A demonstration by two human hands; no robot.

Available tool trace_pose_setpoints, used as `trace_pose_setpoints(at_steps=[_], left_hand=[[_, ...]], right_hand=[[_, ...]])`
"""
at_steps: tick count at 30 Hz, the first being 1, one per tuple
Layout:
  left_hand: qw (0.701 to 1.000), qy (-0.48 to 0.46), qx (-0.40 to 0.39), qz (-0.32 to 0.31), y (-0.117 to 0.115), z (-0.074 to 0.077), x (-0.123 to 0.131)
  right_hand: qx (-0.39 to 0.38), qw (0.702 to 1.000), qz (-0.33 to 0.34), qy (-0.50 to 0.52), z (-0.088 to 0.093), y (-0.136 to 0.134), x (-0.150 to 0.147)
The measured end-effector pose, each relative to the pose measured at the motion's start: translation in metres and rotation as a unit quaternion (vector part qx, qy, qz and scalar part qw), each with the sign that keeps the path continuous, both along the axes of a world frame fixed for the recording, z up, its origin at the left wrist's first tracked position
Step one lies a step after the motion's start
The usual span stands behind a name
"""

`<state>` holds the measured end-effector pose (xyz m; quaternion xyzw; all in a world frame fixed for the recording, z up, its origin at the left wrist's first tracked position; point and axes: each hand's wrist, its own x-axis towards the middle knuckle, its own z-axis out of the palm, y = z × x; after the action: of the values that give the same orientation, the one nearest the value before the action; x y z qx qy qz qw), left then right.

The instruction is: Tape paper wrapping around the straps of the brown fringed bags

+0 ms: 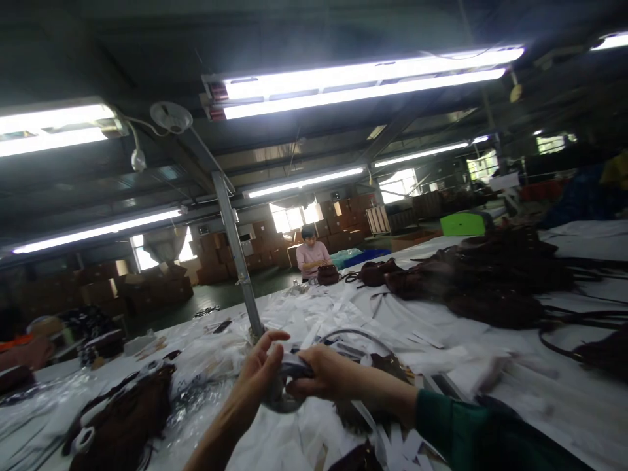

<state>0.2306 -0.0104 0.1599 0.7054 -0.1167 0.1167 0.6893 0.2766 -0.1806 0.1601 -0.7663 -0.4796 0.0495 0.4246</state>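
Note:
My right hand [318, 371], coming from a dark green sleeve, is closed around a grey strap [289, 366]. The strap's loop arcs up behind the knuckles, and another curve hangs below the fingers. My left hand [260, 369] meets the strap from the other side, its thumb against it and its index finger bent above; the remaining fingers are partly hidden. Motion blurs the strap, so its exact kind is unclear. Under both hands lie white paper strips [402, 448] and a dark brown bag [360, 458], cut off by the lower edge.
A metal post [238, 261] rises just beyond my hands. Dark brown bags [490, 281] are heaped on the right of the white-covered table. Another brown bag [122, 418] lies left beside clear plastic wrap [196, 399]. Across the table, a person in pink [313, 254] handles a bag.

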Motion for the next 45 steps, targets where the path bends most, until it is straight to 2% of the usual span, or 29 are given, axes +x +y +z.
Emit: trace_pose_setpoints(at_steps=[3, 5, 7, 10, 12, 13, 15, 17, 19, 21, 24, 26, 27, 29, 31, 33, 35, 37, 40, 42, 45], left_hand=[[0.99, 0.02, 0.133, -0.039, -0.001, -0.003, 0.003], [0.986, 0.023, 0.154, -0.051, -0.003, -0.003, 0.006], [0.995, 0.026, 0.091, -0.042, -0.005, -0.004, 0.009], [0.997, 0.031, -0.072, 0.01, -0.003, -0.007, 0.013], [0.994, 0.039, -0.1, 0.018, 0.002, -0.01, 0.012], [0.996, 0.047, -0.071, 0.004, 0.005, -0.012, 0.01], [0.995, 0.07, 0.048, -0.051, 0.009, -0.014, 0.005], [0.979, 0.08, 0.165, -0.092, 0.008, -0.016, 0.001], [0.975, 0.078, 0.194, -0.083, 0.003, -0.017, -0.002], [0.99, 0.073, 0.112, -0.037, -0.002, -0.021, -0.001], [0.995, 0.059, -0.077, 0.033, -0.005, -0.03, 0.003], [0.99, 0.053, -0.121, 0.046, -0.001, -0.035, 0.005], [0.992, 0.061, -0.104, 0.035, 0.002, -0.037, 0.006], [0.995, 0.095, 0.001, -0.024, 0.008, -0.039, 0.007], [0.979, 0.116, 0.143, -0.09, 0.011, -0.037, 0.006], [0.961, 0.101, 0.231, -0.111, 0.009, -0.035, 0.007], [0.969, 0.083, 0.216, -0.087, 0.004, -0.035, 0.008], [0.986, 0.087, 0.131, -0.045, 0.002, -0.038, 0.01], [0.993, 0.116, 0.003, 0.028, 0.008, -0.043, 0.015], [0.987, 0.13, -0.055, 0.072, 0.019, -0.045, 0.019], [0.978, 0.124, -0.118, 0.116, 0.038, -0.051, 0.028]], right_hand=[[-0.035, 0.996, 0.017, -0.077, -0.01, -0.001, 0.001], [-0.019, 0.995, 0.039, -0.085, -0.013, -0.001, 0.003], [0.005, 0.998, 0.041, -0.053, -0.014, 0.0, 0.006], [0.03, 0.999, 0.017, -0.008, -0.016, 0.001, 0.012], [0.023, 1.0, 0.003, -0.016, -0.021, 0.001, 0.015], [0.006, 0.999, -0.007, -0.035, -0.025, 0.0, 0.017], [-0.048, 0.994, -0.017, -0.094, -0.033, 0.0, 0.019], [-0.092, 0.985, -0.005, -0.146, -0.04, 0.001, 0.02], [-0.096, 0.983, 0.021, -0.154, -0.044, 0.003, 0.02], [-0.065, 0.99, 0.024, -0.12, -0.045, 0.005, 0.021], [-0.013, 0.997, -0.012, -0.073, -0.045, 0.006, 0.022], [-0.01, 0.997, -0.018, -0.07, -0.047, 0.005, 0.022], [-0.026, 0.996, -0.017, -0.079, -0.049, 0.004, 0.022], [-0.078, 0.99, -0.012, -0.118, -0.053, 0.004, 0.021], [-0.122, 0.979, 0.005, -0.163, -0.057, 0.005, 0.02], [-0.132, 0.974, 0.025, -0.182, -0.058, 0.008, 0.021], [-0.096, 0.984, 0.026, -0.148, -0.058, 0.01, 0.026], [-0.028, 0.997, 0.015, -0.074, -0.062, 0.008, 0.035], [0.023, 0.998, -0.011, 0.057, -0.089, -0.004, 0.052], [0.003, 0.991, -0.057, 0.119, -0.122, -0.015, 0.057], [-0.007, 0.984, -0.127, 0.129, -0.181, -0.028, 0.05]])
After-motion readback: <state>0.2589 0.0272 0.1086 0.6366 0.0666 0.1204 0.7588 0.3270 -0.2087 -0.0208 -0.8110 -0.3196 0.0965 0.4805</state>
